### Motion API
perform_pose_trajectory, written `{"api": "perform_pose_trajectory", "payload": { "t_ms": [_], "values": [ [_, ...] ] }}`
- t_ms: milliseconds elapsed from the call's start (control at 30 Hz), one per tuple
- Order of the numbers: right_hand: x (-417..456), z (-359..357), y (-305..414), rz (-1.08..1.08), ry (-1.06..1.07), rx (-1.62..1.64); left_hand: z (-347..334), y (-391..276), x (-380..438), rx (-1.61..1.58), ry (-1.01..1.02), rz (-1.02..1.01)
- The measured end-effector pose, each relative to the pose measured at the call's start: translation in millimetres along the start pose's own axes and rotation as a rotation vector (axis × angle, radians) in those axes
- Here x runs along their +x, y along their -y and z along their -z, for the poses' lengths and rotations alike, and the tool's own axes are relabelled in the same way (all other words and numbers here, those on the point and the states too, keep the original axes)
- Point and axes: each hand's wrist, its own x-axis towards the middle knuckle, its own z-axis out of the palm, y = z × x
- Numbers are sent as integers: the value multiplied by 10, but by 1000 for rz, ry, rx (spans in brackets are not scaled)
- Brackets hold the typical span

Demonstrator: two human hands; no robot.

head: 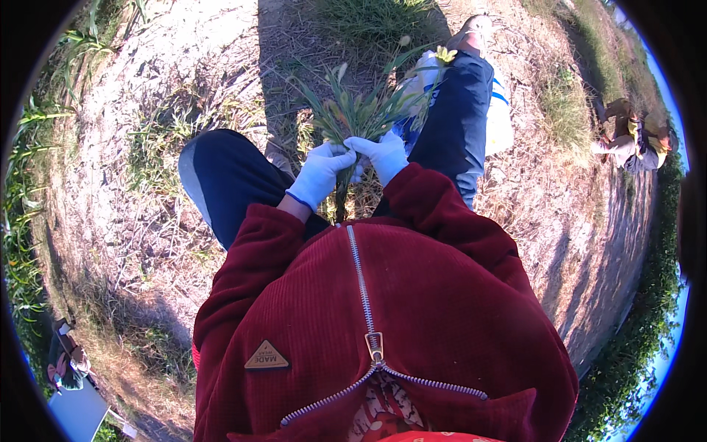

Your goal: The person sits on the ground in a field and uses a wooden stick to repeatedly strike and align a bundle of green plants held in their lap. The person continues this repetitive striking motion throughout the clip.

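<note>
A bunch of green grass stems with seed heads (353,110) stands upright between my knees, its leafy tops fanned out and its stems pointing down toward my jacket. My left hand (320,172), in a white glove, grips the bunch from the left side. From the right, my gloved right hand (384,156) closes on the same bunch, and the thumbs nearly meet in front of it. Most of the fingers are hidden behind the stems. A white and blue plastic sack (500,124) lies beside and partly behind my right leg.
Dry ground with straw and weeds surrounds me. A grass clump (375,22) grows ahead. Other people are at the far right (635,135) and lower left (69,362), near a pale blue panel (80,409). Tall green plants (22,193) line the left edge.
</note>
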Motion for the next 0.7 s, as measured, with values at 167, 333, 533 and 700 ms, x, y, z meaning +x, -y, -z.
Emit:
{"api": "perform_pose_trajectory", "payload": {
  "t_ms": [167, 333, 533, 700],
  "values": [
    [-31, -88, -21, 84, -87, -27, -45, 68, 11, 81, -68, -86],
    [-62, -117, 40, 34, -87, 14, -102, 74, 12, 123, -119, -159],
    [25, -98, -144, 205, -156, -23, -185, -39, -34, 897, -315, -299],
    [5, -34, -156, 165, -128, -171, -177, -43, -27, 1094, -296, -397]
  ]
}}
